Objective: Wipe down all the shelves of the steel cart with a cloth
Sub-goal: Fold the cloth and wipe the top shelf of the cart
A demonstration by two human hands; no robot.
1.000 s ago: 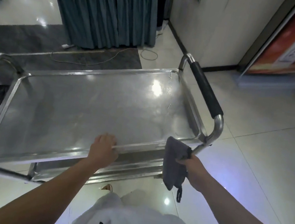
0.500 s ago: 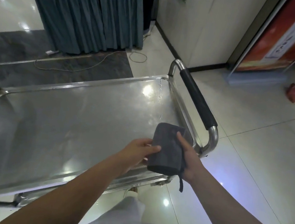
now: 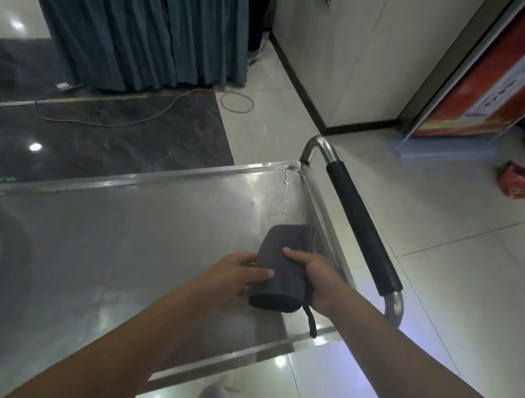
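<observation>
Gripping the folded cloth (image 3: 278,268), both hands' fingers (image 3: 293,254) partly hidden behind it

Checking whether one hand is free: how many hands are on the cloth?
2: the left hand holds the cloth's left side, the right hand its right, above the cart's top shelf.

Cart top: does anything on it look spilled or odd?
Yes. A thin trail of droplets runs down the shelf from its far right corner, toward the handle. It sits just beyond the cloth, which the left hand and right hand hold, so that corner looks unwiped.
</observation>
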